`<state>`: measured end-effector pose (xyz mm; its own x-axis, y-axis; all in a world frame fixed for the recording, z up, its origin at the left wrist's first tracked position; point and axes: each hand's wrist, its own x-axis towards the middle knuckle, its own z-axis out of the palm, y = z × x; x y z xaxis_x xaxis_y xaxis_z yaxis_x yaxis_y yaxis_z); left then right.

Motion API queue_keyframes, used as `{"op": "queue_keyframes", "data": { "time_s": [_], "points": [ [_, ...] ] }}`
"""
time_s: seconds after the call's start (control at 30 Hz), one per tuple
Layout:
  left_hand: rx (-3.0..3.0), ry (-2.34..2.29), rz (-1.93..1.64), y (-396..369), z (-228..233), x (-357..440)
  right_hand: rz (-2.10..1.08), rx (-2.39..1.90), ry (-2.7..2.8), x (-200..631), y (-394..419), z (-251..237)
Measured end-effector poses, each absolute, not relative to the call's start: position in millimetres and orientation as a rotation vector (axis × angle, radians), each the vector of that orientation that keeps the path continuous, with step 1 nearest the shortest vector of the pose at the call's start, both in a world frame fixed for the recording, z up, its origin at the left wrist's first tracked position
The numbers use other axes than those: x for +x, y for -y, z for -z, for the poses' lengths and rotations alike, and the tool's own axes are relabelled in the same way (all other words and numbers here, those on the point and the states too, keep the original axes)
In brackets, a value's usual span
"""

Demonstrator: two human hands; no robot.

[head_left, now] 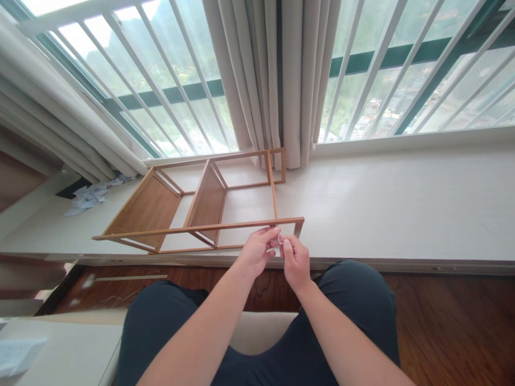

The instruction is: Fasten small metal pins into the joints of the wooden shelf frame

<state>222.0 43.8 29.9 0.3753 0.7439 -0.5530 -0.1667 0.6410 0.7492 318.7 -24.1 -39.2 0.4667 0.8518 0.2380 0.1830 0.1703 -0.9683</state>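
A wooden shelf rack (205, 198) lies on its side on a white window ledge (386, 203). Its near rail (225, 225) runs just beyond my hands. Between my fingertips is a small, thin, bent metal piece that looks like a hex key (279, 237), its upper end at the rail where a crossbar (272, 187) joins. My left hand (259, 249) pinches around it close to the rail. My right hand (295, 260) is closed, thumb and forefinger on the key's other end. The key's tip and any screw head are too small to make out.
Crumpled white paper or plastic (88, 198) lies at the ledge's left end. Grey curtains (257, 80) hang behind the rack, beside barred windows. My knees (358, 300) are close to the ledge front. A white surface (64, 348) stands at lower left, above dark wood flooring (454, 321).
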Motion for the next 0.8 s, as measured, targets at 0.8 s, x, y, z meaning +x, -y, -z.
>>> {"op": "queue_keyframes", "data": {
  "time_s": [0.8],
  "points": [
    [0.647, -1.015, -0.651, -40.4, -26.1, 220.4, -0.595, -1.281, 1.032, 317.0, 26.2, 35.2]
  ]
}}
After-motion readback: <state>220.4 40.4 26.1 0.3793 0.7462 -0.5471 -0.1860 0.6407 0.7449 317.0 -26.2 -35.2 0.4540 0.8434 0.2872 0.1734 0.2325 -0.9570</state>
